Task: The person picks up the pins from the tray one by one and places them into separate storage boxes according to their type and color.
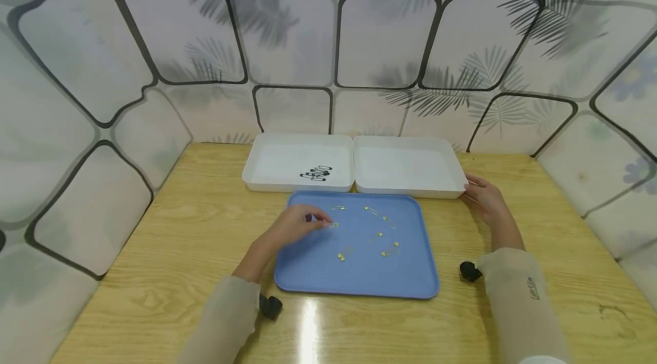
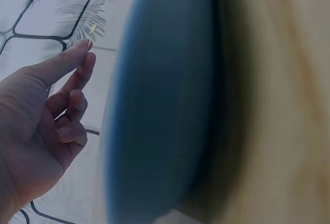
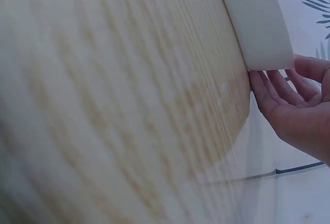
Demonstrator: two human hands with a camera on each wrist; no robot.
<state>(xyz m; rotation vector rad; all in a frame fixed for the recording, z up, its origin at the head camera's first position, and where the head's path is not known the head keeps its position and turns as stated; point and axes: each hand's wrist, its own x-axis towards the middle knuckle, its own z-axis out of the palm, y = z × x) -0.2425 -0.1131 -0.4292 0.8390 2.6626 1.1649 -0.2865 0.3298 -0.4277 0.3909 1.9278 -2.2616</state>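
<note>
My left hand (image 1: 295, 225) is over the blue tray (image 1: 354, 287), pinching a gold safety pin (image 1: 335, 225) between thumb and forefinger. In the left wrist view the pin's yellow head (image 2: 93, 29) sticks up past the fingertips, while the other fingers curl loosely below. Several more gold safety pins (image 1: 390, 222) lie scattered across the blue tray. My right hand (image 1: 485, 199) holds the near right corner of the right white tray (image 1: 410, 186). From the right wrist, the thumb is at its rim and the fingers (image 3: 265, 92) are at its lower edge.
Beside it, the left white tray (image 1: 272, 186) holds a small heap of black safety pins (image 1: 316, 173). Both white trays stand behind the blue tray on the wooden table (image 1: 169, 250). A patterned cloth (image 1: 287, 39) rises at the back and sides.
</note>
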